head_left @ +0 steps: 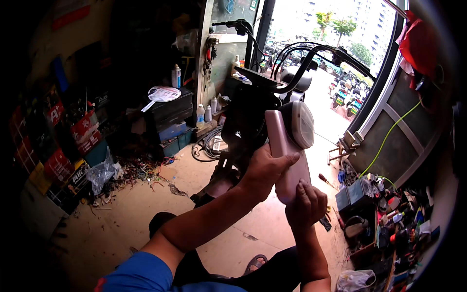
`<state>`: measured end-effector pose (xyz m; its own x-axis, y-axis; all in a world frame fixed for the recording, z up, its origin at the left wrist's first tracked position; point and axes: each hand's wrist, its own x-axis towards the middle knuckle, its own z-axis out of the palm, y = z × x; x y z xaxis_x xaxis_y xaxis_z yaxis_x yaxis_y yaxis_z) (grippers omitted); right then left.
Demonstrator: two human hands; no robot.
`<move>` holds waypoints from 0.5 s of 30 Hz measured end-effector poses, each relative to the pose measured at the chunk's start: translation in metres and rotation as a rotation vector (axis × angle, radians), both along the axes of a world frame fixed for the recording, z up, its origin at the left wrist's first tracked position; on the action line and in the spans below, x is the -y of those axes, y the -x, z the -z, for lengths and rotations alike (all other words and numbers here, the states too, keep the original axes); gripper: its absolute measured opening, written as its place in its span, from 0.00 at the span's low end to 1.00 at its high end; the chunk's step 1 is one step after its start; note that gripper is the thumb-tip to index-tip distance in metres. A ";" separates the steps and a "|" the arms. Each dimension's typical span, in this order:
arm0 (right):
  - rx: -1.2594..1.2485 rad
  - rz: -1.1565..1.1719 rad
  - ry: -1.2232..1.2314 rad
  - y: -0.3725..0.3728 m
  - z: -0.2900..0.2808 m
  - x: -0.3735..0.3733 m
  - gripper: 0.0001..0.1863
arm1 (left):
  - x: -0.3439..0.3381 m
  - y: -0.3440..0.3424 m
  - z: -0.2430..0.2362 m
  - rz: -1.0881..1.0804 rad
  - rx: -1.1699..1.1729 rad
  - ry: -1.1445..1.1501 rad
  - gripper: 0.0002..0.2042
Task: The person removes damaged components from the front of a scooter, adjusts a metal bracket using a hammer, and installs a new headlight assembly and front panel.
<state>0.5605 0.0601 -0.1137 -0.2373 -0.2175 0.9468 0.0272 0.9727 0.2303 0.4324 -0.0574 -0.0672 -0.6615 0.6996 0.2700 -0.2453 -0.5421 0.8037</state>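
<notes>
A pinkish, smooth, long plastic cover panel (284, 134) is held in front of me, tilted upright. My left hand (265, 170) is closed round its left side, the thumb lying across its face. With fingers curled, my right hand (307, 202) pinches the lower right edge. Right behind the panel's upper end sits a rounded lamp (303, 125) with a clear lens and a dark housing; whether it is joined to the panel I cannot tell. Beyond stands a dark scooter frame (245, 109), stripped of covers, with bent handlebars (309, 61) and hanging cables.
To the left, a round fan (164, 94) lies on stacked boxes beside a spray can (176, 76). Wire scraps (131, 177) litter the floor there. At right are a battery (355, 194), a screwdriver (327, 180) and piled tools. Parked scooters (346, 92) show outside the doorway.
</notes>
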 end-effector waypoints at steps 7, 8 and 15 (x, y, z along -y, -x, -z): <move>0.366 -0.208 0.255 -0.005 0.026 0.030 0.38 | 0.060 0.044 0.042 0.158 0.030 -0.046 0.25; 0.317 -0.256 0.374 0.001 0.032 0.028 0.43 | 0.076 0.054 0.047 0.149 -0.022 -0.028 0.28; 0.639 -1.040 1.457 0.093 0.047 0.005 0.42 | 0.122 0.116 0.085 0.217 -0.190 0.058 0.34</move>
<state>0.4676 0.0547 -0.1605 -0.8960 0.2905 0.3357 -0.3605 -0.0349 -0.9321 0.3165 -0.1797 -0.1520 -0.4358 0.8374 0.3300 -0.1923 -0.4448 0.8747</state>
